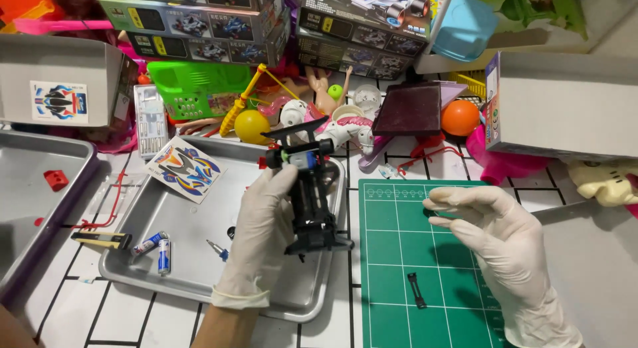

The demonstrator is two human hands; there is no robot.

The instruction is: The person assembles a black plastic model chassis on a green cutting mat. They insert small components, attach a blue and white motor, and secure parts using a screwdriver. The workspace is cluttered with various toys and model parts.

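Nearest me, a small black strip part lies on the green cutting mat, below my right hand, which hovers empty, fingers loosely extended and narrowed towards a pinch. My left hand grips the black toy car chassis over the metal tray. The chassis' long axis runs away from me, the axle end with its blue piece pointing far, the other end towards me. I judge a firm side grip, keeping the chassis level, serves best here. Left of that hand lie two batteries and a sticker sheet; beyond both hands, boxed car kits stack up.
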